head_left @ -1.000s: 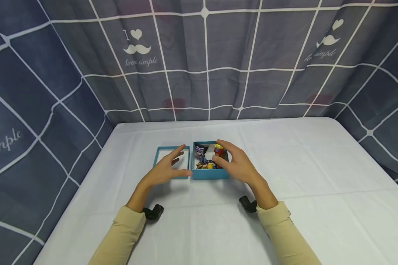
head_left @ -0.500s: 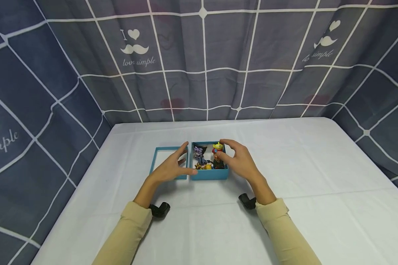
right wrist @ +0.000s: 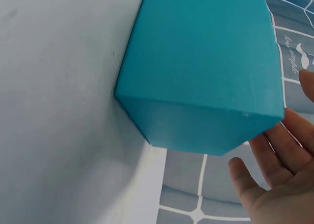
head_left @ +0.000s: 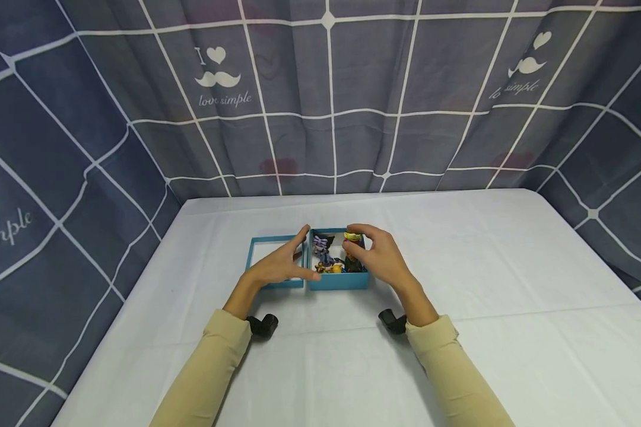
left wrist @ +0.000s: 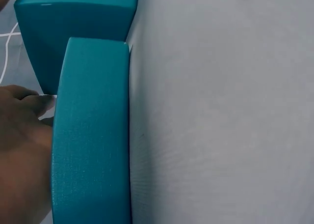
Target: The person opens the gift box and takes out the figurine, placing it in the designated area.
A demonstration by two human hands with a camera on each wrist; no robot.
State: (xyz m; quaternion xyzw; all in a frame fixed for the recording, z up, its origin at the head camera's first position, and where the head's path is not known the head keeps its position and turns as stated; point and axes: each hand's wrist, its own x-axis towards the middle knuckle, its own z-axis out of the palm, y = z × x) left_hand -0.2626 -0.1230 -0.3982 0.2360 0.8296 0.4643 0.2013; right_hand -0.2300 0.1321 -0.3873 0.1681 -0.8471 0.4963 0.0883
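Note:
In the head view, a blue box with its top off holds several small toy figures. A purple figure lies at its left, yellow ones along the front, and a red and yellow one at the right. My left hand spreads thumb and index finger along the box's left side, over the lid. My right hand curves over the box's right edge, its thumb above the red and yellow figure. The right wrist view shows this hand loosely spread beside the box corner.
The blue-rimmed lid lies just left of the box, white inside. Both rest on a white cloth-covered table. Dark checked curtains stand behind and at both sides.
My left hand has shifted right, to the box's left edge. The right hand drew back slightly, then moved left again over the red and yellow figure. Box and lid keep their places.

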